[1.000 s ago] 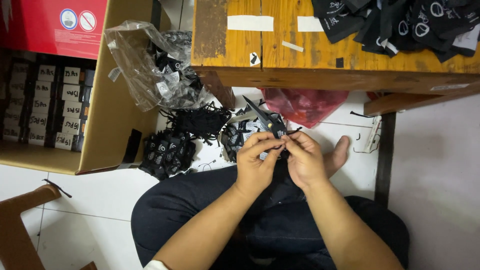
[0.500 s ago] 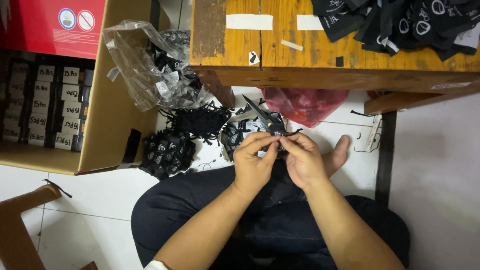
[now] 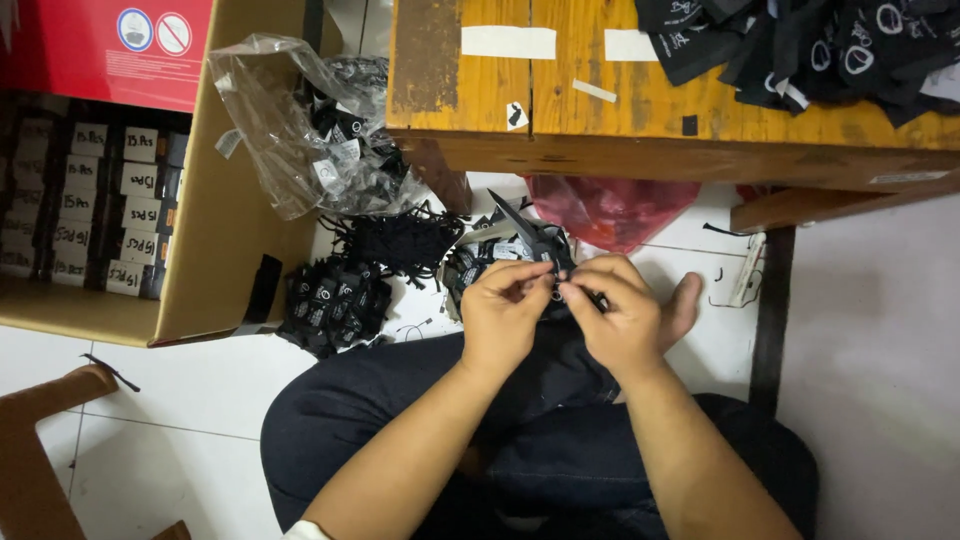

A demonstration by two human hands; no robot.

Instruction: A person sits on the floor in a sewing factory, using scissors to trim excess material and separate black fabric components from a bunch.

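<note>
Right now, tag: a small black tag (image 3: 556,287) sits between your fingertips, above your lap, just below the desk edge; its details are too small to make out.
Left hand: your left hand (image 3: 505,315) pinches the tag from the left, thumb and forefinger pressed together on it.
Right hand: your right hand (image 3: 620,318) pinches the same tag from the right, its fingertips touching those of the left.
Scissors: black scissors (image 3: 528,232) lie on the floor just beyond your hands.
Piles: heaps of black tags (image 3: 335,300) lie on the white tiles to your left.
Bag: a clear plastic bag (image 3: 290,125) of tags leans against the carton (image 3: 225,200).
Desk: a wooden desk (image 3: 560,100) carries more black pieces (image 3: 800,40); a red bag (image 3: 610,210) lies under it.
</note>
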